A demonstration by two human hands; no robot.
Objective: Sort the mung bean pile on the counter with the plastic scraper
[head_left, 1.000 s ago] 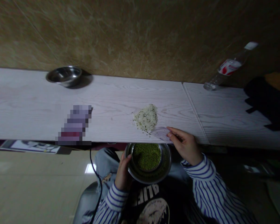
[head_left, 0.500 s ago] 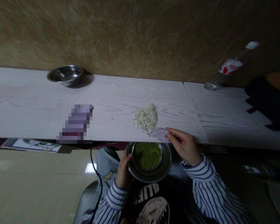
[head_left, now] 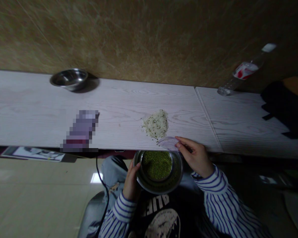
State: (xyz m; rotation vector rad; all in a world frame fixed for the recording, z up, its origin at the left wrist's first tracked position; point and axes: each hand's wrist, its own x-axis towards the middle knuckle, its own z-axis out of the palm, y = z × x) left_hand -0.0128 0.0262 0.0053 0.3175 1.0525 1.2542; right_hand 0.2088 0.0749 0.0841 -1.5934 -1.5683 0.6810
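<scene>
My left hand (head_left: 132, 180) grips the left rim of a steel bowl (head_left: 177, 175), held just below the table's front edge. Green mung beans (head_left: 157, 166) cover the bowl's bottom. Between the thumb and fingers of my right hand (head_left: 195, 155) is a clear, purplish protractor (head_left: 169, 142), its curved side toward the pile. It lies low over the table edge, above the bowl's far rim. Just beyond it sits a heap of white rice (head_left: 157, 124) with green beans mixed in, a few beans scattered at its near side.
A second steel bowl (head_left: 69, 80) stands at the back left by the wall. A pixelated flat object (head_left: 81, 130) lies on the table (head_left: 119, 102) at left. At right are a clear plastic bottle (head_left: 245, 70) and a dark cloth-like thing (head_left: 285, 109). A black cable (head_left: 105, 188) hangs at left.
My right hand has shifted the protractor slightly to the left and toward me, at the heap's near edge. The left hand and the bowl stay where they were.
</scene>
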